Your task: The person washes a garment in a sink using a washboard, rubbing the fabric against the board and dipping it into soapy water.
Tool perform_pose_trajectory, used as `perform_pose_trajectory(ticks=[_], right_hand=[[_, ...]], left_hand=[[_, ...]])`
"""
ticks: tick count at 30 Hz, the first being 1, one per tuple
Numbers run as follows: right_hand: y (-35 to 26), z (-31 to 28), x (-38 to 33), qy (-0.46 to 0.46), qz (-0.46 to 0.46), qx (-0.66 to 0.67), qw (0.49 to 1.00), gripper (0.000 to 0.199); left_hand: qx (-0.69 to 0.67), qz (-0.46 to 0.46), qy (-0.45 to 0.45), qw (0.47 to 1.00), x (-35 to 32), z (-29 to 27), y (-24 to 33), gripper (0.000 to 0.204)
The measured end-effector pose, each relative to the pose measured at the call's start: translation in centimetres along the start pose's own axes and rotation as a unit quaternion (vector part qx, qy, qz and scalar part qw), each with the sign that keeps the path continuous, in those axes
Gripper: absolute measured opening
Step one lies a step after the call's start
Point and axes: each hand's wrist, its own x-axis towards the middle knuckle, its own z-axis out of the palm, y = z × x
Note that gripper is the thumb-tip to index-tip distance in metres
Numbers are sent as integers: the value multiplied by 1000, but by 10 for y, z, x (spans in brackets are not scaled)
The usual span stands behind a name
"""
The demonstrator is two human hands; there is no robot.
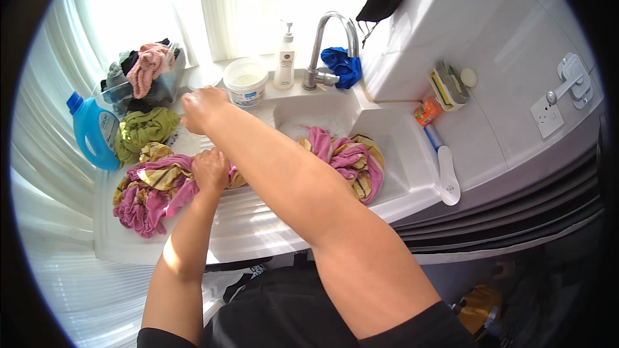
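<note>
A wet, twisted pink-and-yellow cloth [155, 187] lies across the white sink's ribbed washboard; its other end bunches in the basin on the right. My left hand [211, 169] is closed round the middle of that cloth and presses it to the board. Crossing over from the right, my right hand [204, 109] is raised above the cloth, beside a round white tub [245, 80] that stands open with pale contents. Its fingers curl inward, and what they hold, if anything, is hidden. Part of the cloth disappears behind my right forearm.
At left stand a blue detergent bottle [95, 132], a green cloth [147, 130] and a clear bin [169, 77] of clothes. A pump bottle [285, 61], the faucet [316, 76] and a blue cloth [342, 67] line the back. A white-handled brush [447, 177] lies on the right edge.
</note>
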Motion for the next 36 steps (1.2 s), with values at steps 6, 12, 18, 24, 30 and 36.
perform_pose_trajectory(ticks=[6, 12, 18, 24, 30, 36], right_hand=[[69, 147, -104, 70, -8, 146, 987, 60], [67, 191, -146, 283, -166, 6, 945, 34], [97, 161, -36, 207, 75, 17, 975, 20], [80, 142, -135, 311, -163, 128, 928, 27], [65, 172, -106, 281, -145, 15, 949, 16], [102, 174, -37, 317, 71, -67, 944, 24]], left_hand=[[-177, 50, 40, 982, -33, -38, 11, 16], [-109, 86, -29, 990, -76, -54, 20, 19], [17, -52, 58, 997, 36, 8, 16, 24], [-190, 135, -3, 972, -32, -74, 15, 24], [-133, 104, 28, 985, -39, -40, 11, 22], [110, 0, 179, 978, 39, 13, 16, 26]])
